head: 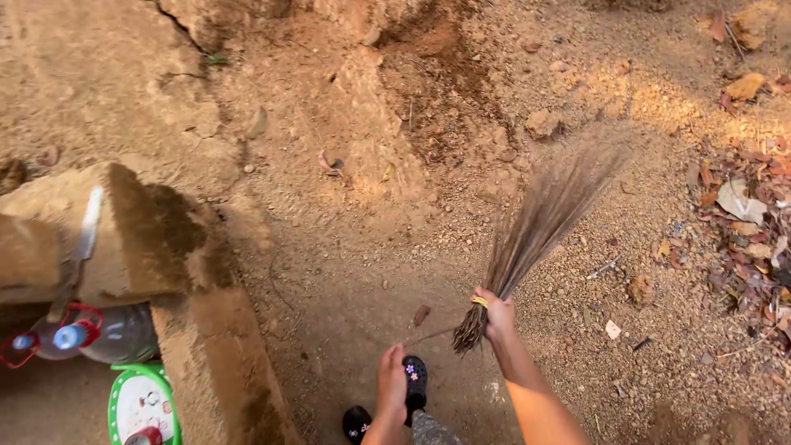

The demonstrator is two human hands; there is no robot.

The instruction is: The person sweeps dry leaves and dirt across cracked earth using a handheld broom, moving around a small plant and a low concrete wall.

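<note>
Head view, looking straight down at bare dirt ground (346, 247). Right hand (497, 316), lower centre-right, is closed tight around the bound end of a twig broom (535, 227); a yellow band (479, 302) wraps the bundle right at the grip. The bristles fan up and to the right toward centre-right of the frame, blurred at the tips, touching or just above the soil, cannot tell which. Left hand (392, 383), bottom centre, hangs free, fingers loosely curled, holding nothing. Just beside it, black shoes (414, 383) with small flower marks.

Right edge: a pile of dry leaves (746, 218) with some paper scraps in it, well apart from the bristle tips. A few loose leaves and stones lie scattered between.

Left side: a raised mud step (140, 239) with a knife (82, 243) lying on it. Lower left, plastic bottles (99, 334) with blue caps and a green-rimmed round thing (142, 404); all far from both hands.

Step in hand, as it looks: mid sweep stroke, one-handed, over the ground near the leaf pile. The next stroke calls for keeping the bristles low and angled to the soil with a firm grip at the band.
</note>
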